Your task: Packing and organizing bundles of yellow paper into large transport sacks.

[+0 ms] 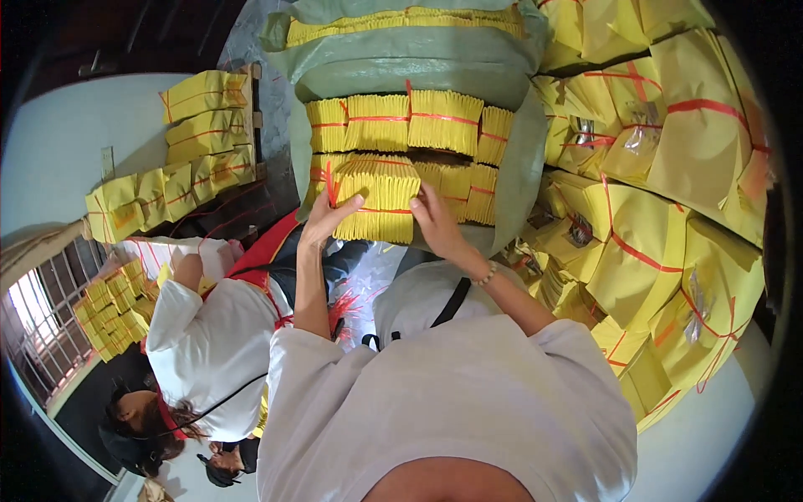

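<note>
A person in a pale grey top grips a bundle of yellow paper sheets [378,199] with both hands at the open mouth of a green woven sack [418,71]. The left hand [324,219] clasps the bundle's left end, thumb laid across its face and fingers curled around near a red tie, while the right hand [435,219], a beaded bracelet at its wrist, presses open fingers against the bundle's right side. The bundle lies at the front of the sack, just below a row of similar tied yellow bundles [401,121] packed inside it. To the right rises a heap of large yellow wrapped packages [661,192] bound with red string, some apparently carrying small clear packets, though the fisheye edge blurs them. On the left, a second person in a white shirt [205,343] bends over further yellow bundles [113,305], and more wrapped yellow stacks [201,134] sit on a wooden frame beyond. Loose red string [347,301] lies between the two workers.
</note>
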A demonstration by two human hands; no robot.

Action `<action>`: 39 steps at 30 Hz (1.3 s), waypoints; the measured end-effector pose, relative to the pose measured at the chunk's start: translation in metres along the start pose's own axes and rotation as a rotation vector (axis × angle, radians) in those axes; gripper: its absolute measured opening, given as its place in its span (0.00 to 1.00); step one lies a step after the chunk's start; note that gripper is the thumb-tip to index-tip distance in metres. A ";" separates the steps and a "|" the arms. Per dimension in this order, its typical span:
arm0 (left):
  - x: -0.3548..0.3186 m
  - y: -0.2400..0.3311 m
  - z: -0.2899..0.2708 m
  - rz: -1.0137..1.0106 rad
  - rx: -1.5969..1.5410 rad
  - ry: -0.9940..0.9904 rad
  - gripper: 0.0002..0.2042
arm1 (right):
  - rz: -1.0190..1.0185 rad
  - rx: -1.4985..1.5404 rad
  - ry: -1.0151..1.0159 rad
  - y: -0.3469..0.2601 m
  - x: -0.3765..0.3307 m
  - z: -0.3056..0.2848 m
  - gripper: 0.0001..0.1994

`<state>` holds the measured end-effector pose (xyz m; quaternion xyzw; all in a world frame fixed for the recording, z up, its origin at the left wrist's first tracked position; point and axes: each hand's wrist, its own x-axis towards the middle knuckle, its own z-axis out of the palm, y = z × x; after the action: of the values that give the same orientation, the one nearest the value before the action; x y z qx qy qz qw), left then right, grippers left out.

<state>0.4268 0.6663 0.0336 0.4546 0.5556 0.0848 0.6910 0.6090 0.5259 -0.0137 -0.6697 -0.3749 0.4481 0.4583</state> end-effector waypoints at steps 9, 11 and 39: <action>0.012 -0.004 -0.001 -0.038 -0.090 0.011 0.30 | -0.028 -0.210 -0.036 -0.017 -0.004 0.005 0.32; 0.014 -0.004 -0.001 -0.076 -0.071 0.050 0.31 | -0.087 -0.259 -0.009 -0.018 -0.001 0.010 0.33; 0.043 -0.017 0.012 0.122 0.278 0.317 0.28 | 0.013 -0.232 0.002 -0.003 0.006 0.030 0.36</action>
<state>0.4459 0.6774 -0.0089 0.5592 0.6351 0.1192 0.5193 0.5822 0.5402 -0.0174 -0.7211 -0.4195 0.4040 0.3753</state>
